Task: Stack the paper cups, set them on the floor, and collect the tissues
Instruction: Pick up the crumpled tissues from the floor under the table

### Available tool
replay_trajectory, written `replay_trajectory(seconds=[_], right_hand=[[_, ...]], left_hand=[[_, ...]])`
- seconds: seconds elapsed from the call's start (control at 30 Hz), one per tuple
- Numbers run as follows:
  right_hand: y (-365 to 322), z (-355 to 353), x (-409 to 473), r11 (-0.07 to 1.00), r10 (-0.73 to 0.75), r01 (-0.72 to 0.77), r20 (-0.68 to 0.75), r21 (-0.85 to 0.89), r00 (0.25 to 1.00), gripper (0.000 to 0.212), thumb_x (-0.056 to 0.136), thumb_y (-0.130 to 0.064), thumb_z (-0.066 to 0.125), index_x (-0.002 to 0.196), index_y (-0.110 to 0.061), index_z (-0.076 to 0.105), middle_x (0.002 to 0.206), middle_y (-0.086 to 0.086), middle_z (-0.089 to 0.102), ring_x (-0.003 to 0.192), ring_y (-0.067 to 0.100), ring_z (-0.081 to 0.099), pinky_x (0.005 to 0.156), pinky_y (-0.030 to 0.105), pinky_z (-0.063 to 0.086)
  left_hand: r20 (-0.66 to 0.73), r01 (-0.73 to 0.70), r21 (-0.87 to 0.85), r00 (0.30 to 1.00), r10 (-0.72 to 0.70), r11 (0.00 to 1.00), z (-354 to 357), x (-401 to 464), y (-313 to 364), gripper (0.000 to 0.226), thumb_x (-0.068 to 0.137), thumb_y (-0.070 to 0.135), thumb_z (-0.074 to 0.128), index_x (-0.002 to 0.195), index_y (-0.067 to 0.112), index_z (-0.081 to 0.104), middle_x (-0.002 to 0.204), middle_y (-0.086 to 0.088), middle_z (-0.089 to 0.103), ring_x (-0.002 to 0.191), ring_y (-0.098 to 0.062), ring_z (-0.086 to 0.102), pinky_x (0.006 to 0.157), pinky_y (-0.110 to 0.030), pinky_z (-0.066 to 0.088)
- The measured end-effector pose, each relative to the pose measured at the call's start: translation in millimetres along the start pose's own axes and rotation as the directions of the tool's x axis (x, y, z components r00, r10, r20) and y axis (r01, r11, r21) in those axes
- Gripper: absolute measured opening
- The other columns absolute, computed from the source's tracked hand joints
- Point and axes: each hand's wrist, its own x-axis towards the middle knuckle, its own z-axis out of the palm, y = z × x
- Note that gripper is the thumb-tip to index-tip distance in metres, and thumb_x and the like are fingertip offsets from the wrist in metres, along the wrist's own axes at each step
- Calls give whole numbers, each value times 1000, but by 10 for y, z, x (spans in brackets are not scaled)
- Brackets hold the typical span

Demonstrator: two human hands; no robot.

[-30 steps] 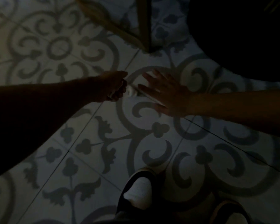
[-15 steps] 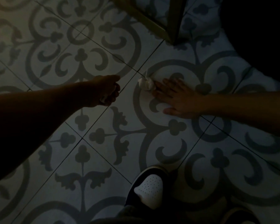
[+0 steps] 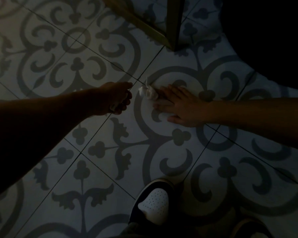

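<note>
- No readable text, labels, brands, numbers or signs anywhere in the head view.
- Floor tiles point(image 3: 86, 117): ornamental scroll pattern only, no lettering.
- Shoe point(image 3: 153, 206): perforated white toe, no logo or mark legible.
- Frame is very dark; anything fine would be unreadable anyway.
</note>
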Motion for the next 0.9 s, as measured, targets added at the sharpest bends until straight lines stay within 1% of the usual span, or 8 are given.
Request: replay_trajectory(seconds=[0.07, 0.17, 0.37, 0.53, 0.67, 0.73, 0.83, 0.9], right_hand=[[2, 1, 9, 1000, -5, 5, 2, -14, 1000, 70, 87, -61, 12, 150, -35, -6, 160, 5, -17, 146, 36, -11, 116, 53, 1], [-6, -24, 17, 1000, -13, 13, 45, 1, 999, 72, 96, -53, 26, 150, -26, -13, 160, 0, -19, 146, 28, -15, 118, 53, -1], [27, -67, -70, 999, 2, -3, 26, 35, 1000, 66, 99, -46, 24, 151, -21, -9, 161, 1, -9, 148, 25, -8, 119, 49, 2], [73, -85, -138, 998, -65, 67, -97, 12, 993, 63, 96, -44, 32, 151, -19, 15, 157, 18, 17, 142, 41, 17, 113, 57, 22], [0, -158, 65, 999, -28, 28, 6, 15, 1000, 67, 90, -60, 16, 150, -34, 2, 160, 15, -10, 144, 42, -11, 116, 58, 6], [-62, -210, 193, 999, -34, 35, 84, -10, 996, 64, 95, -56, 21, 151, -32, 2, 160, 9, -16, 145, 38, -16, 117, 57, 3], [-99, -232, 271, 1000, -20, 21, 77, -20, 997, 62, 99, -47, 22, 152, -20, 4, 161, 6, -10, 148, 29, -8, 117, 52, 8], [-63, -212, 227, 999, -40, 40, -18, 14, 999, 59, 100, -40, 26, 151, -13, 15, 161, 10, 6, 147, 29, 8, 115, 48, 18]], left_hand=[[5, -3, 7, 1000, 3, 1000, 3, -2, 13, 42, 97, 44, 41, 73, 12, 53, 65, -4, 49, 50, -15, 44, 43, -22, 35], [9, -9, 14, 1000, 8, 1000, 16, -12, 28, 42, 97, 44, 40, 73, 12, 53, 65, -4, 49, 51, -15, 44, 43, -22, 35], [7, -5, 49, 1000, 4, 999, 62, -17, 59, 42, 98, 44, 39, 73, 13, 52, 65, -3, 49, 51, -15, 44, 38, -17, 36], [10, -23, 61, 1000, 23, 998, 114, -30, 130, 43, 99, 44, 38, 74, 13, 52, 66, -3, 49, 51, -15, 43, 38, -15, 36], [13, -20, 45, 1000, 19, 999, 122, -31, 129, 43, 98, 45, 39, 73, 13, 52, 65, -4, 48, 50, -15, 43, 39, -17, 36], [13, -14, 24, 1000, 13, 1000, 82, -19, 100, 43, 98, 45, 40, 72, 12, 52, 64, -4, 48, 46, -15, 45, 36, -16, 37], [7, -8, 26, 1000, 7, 1000, 22, -8, 54, 42, 97, 45, 42, 74, 12, 53, 65, -4, 49, 48, -15, 45, 36, -16, 37], [10, -19, 33, 1000, 19, 999, 21, -14, 59, 41, 98, 44, 41, 75, 13, 53, 66, -3, 49, 50, -15, 44, 39, -19, 37]])
